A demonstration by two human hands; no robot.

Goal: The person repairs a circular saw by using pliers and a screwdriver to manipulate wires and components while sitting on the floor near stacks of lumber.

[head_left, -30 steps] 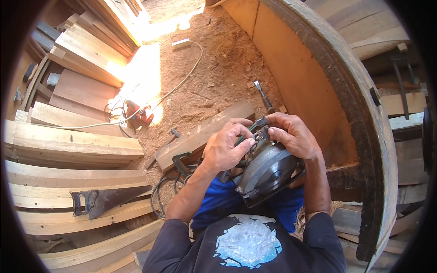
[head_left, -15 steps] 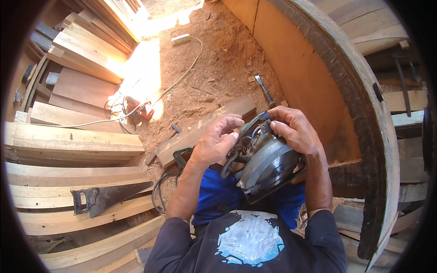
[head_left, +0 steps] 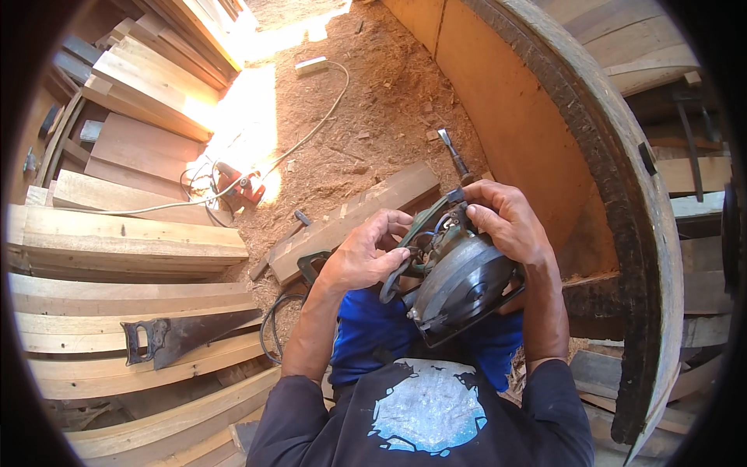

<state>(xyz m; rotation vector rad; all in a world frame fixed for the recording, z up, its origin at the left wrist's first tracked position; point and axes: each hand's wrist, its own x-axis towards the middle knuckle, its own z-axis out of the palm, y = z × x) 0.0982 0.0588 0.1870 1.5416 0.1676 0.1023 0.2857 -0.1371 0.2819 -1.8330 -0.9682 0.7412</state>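
A circular saw (head_left: 459,284) rests over my lap, its round dark blade guard facing me. Part of its green housing is apart, and thin wires (head_left: 442,224) show inside. My left hand (head_left: 364,253) is closed at the housing's left side, thumb and curled fingertips pinching its edge; the exact piece between them is partly hidden. At the saw's far right end, my right hand (head_left: 510,224) is wrapped round the body, thumb on top near a dark block (head_left: 455,196). Just beyond that hand lies a chisel (head_left: 454,156).
A wooden beam (head_left: 373,214) lies on the sawdust-covered ground ahead. Stacked boards (head_left: 132,241) fill the left, with a handsaw (head_left: 191,336) on them. A red power tool (head_left: 247,188) and a cord with a white socket block (head_left: 311,66) lie farther off. A curved wooden panel (head_left: 537,140) rises at right.
My left hand has shifted slightly down and its thumb has come against the green housing. The right hand keeps its hold on the saw, almost unmoved.
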